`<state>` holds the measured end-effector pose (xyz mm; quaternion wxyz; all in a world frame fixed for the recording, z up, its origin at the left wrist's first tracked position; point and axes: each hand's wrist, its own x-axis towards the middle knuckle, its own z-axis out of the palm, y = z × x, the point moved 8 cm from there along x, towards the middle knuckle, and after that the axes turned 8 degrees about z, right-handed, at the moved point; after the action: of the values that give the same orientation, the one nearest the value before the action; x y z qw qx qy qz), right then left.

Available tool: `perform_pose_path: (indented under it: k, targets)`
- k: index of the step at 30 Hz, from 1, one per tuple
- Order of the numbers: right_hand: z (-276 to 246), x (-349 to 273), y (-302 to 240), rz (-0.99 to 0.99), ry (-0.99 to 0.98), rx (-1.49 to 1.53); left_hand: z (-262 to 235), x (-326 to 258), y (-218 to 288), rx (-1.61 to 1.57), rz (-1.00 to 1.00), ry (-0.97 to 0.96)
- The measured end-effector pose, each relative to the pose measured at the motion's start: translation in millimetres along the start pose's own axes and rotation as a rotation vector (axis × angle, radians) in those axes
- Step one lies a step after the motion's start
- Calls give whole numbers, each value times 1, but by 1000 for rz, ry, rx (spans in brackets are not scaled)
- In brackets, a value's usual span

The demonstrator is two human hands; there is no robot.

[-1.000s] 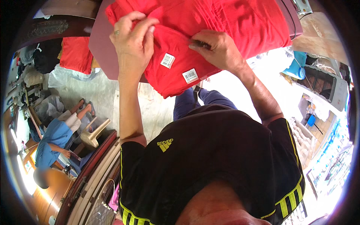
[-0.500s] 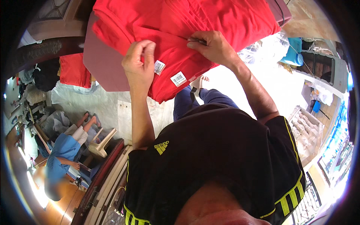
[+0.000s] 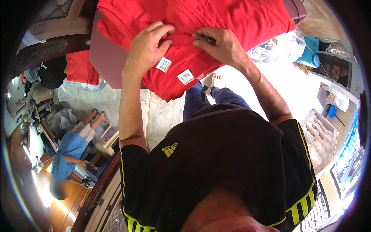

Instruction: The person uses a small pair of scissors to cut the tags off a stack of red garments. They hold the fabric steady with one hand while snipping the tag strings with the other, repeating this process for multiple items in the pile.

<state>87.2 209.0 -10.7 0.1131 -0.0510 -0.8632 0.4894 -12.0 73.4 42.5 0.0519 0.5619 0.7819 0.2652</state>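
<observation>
Red cloth garments [image 3: 247,23] lie in a soft heap over a maroon table top [image 3: 106,46], with one corner hanging past the near edge. Two white barcode labels, a left one [image 3: 164,65] and a right one [image 3: 185,76], are on the near part of the cloth. My left hand [image 3: 145,48] rests over the fabric just beyond the left label, its fingers bent and thumb apart from them. In my right hand [image 3: 226,44] is a small dark tool [image 3: 206,38], gripped between thumb and fingers above the cloth. Its tip and exact kind are hard to make out.
At the left, a person in a blue top [image 3: 69,150] is near a pale plastic chair [image 3: 108,143]. More red cloth [image 3: 81,67] hangs left of the table. Clear plastic wrapping [image 3: 278,46] and a blue container [image 3: 309,54] stand right. A dark wooden rail [image 3: 100,185] runs lower left.
My left hand has moved forward and right onto the cloth, and its pinched fingers have spread apart. My right hand keeps the dark tool in nearly the same place.
</observation>
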Motion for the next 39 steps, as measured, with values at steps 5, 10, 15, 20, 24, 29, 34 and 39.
perform_pose_path:
  k: [5,10,15,20,24,29,34,39]
  targets:
    - [9,-31,-28,-378,46,-284,-23,-28,3,69,-43,138]
    - [18,-39,-33,-368,64,-302,-18,-41,27,137,-9,285]
    - [10,-26,-28,-237,20,-105,4,-21,17,163,128,90]
    - [-14,-9,5,39,31,38,-16,1,-3,54,-22,139]
    - [-17,-8,19,90,65,8,-8,-10,10,-235,-196,254]
    - [-17,-8,12,79,101,12,30,-27,26,-80,-5,291]
    - [-13,-16,8,67,122,-74,34,-24,29,21,-50,333]
    - [-13,-17,8,36,126,-91,29,-33,28,-137,-23,416]
